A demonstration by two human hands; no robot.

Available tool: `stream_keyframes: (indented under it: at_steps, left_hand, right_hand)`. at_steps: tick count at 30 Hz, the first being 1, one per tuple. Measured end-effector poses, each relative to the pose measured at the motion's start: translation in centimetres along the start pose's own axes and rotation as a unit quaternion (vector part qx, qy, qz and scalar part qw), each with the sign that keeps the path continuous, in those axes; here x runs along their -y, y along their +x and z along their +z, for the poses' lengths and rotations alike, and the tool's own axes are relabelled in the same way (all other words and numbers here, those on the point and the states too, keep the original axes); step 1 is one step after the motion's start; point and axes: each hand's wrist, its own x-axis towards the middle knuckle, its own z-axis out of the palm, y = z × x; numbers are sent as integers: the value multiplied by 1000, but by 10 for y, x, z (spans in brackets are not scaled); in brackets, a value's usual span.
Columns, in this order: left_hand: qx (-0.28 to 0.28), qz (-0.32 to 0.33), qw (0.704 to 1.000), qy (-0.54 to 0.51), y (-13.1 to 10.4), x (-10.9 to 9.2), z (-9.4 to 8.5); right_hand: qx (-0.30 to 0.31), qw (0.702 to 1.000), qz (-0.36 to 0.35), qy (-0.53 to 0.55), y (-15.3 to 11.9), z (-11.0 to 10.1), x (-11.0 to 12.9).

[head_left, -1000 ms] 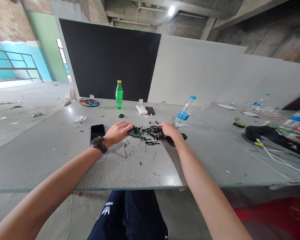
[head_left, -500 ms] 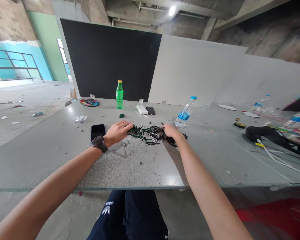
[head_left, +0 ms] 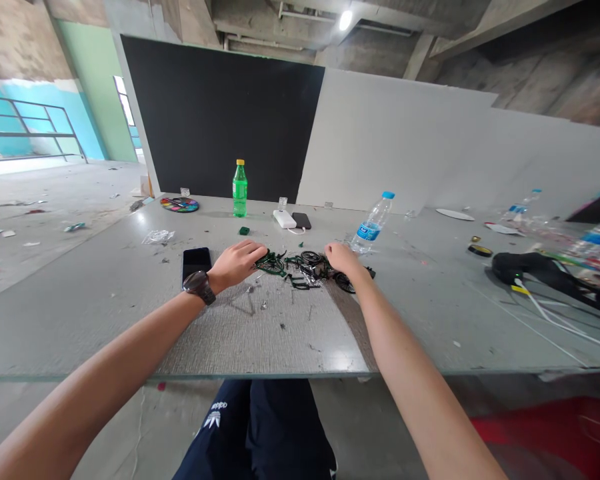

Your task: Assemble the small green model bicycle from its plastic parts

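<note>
My left hand (head_left: pixel 237 262) rests on the table at the left of a green miniature bicycle (head_left: pixel 271 263), its fingertips closed on the bicycle's left end. My right hand (head_left: pixel 342 259) is closed over the right side of a heap of small dark bicycle parts (head_left: pixel 305 283); its fingers hide whatever is in them. A black spoked wheel (head_left: pixel 310 258) lies among the parts between the hands. Another wheel (head_left: pixel 344 283) sits beneath my right wrist, partly covered.
A phone (head_left: pixel 196 259) lies under my left wrist. Behind the parts stand a green drink bottle (head_left: pixel 239 190) and a tilted water bottle (head_left: pixel 373 223), with a white power bank (head_left: pixel 284 219) between. Clear plastic wrap (head_left: pixel 159 237) and a black tape roll (head_left: pixel 479 251) lie farther out.
A small dark piece that stuck out at my right fingertips is no longer visible, and the right fingers are more curled. My left hand and the green bicycle have hardly moved.
</note>
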Motion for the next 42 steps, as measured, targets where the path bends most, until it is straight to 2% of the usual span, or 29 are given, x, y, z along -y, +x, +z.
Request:
stream_keyframes:
  at_steps: [6, 13, 17, 28, 36, 42]
  left_hand:
    - [-1, 6, 1000, 1, 0, 0, -1]
    - [5, -2, 1000, -3, 0, 0, -1]
    - [5, -2, 1000, -1, 0, 0, -2]
    - [3, -4, 1000, -3, 1, -1, -2]
    - [1, -11, 1000, -5, 1, -2, -2]
    - [6, -5, 1000, -10, 0, 1, -1]
  right_hand:
    - [-47, 998, -22, 29, -7, -9, 4]
    - [-100, 977, -155, 105, -30, -30, 36]
    - [-34, 960, -202, 193, -42, -32, 55]
    - [105, 958, -250, 95, -51, -26, 65]
    - [119, 956, -250, 95, -53, -27, 66]
    - [93, 935, -276, 204, -56, -31, 69]
